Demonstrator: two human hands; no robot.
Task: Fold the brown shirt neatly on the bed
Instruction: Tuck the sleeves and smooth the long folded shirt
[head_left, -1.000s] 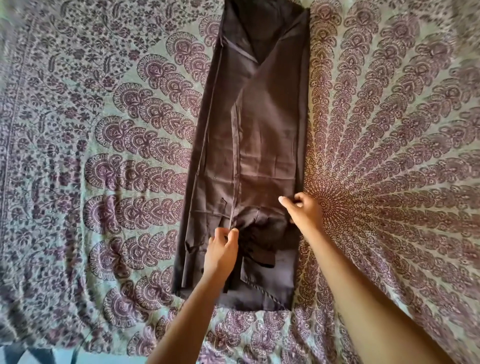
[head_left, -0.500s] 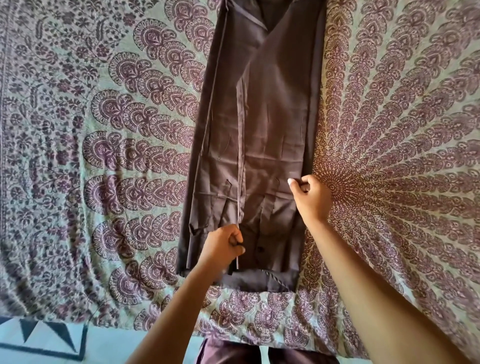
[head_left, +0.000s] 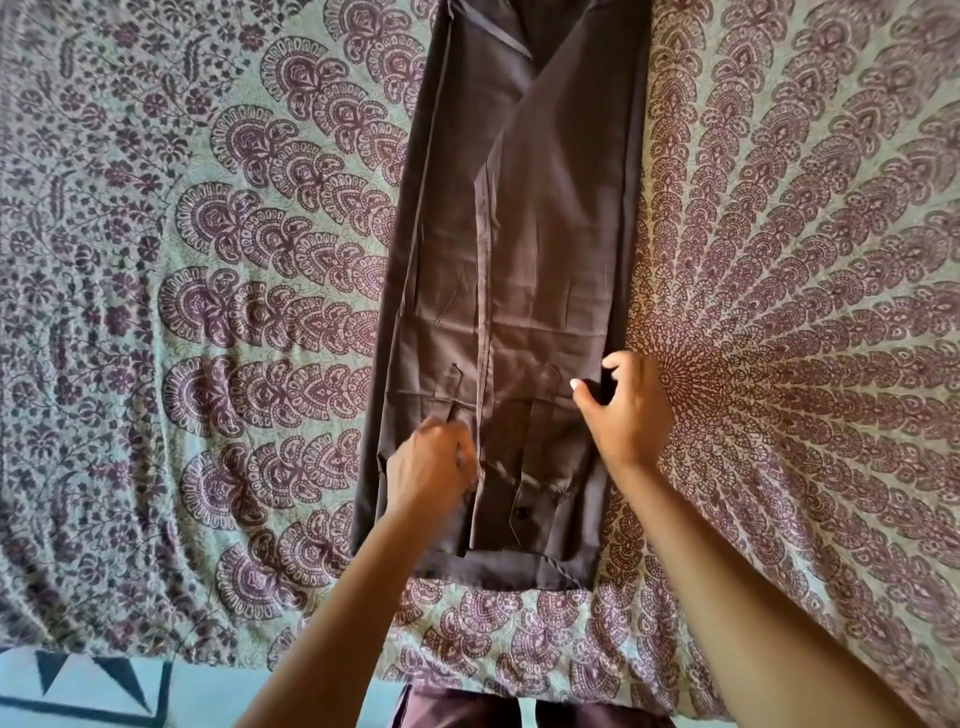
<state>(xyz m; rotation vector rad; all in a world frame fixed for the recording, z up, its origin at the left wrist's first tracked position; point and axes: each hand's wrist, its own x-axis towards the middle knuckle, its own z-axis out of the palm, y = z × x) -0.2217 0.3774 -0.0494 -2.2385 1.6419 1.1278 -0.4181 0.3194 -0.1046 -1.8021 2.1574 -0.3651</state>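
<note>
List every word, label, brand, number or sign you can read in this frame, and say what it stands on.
No readable text anywhere in this view.
Brown shirt: no tag, brand or print shows, only a dark button.
Patterned bedsheet: paisley and floral motifs, no lettering.
Floor at lower left: dark triangles and lines, no letters or numbers.

brown shirt (head_left: 524, 249): smooth thin woven cloth, faint sheen, few creases, small glossy dark button at 6 o'clock. bedspread (head_left: 208, 312): matt printed cotton-like cloth, slightly rumpled at 9 o'clock.
</note>
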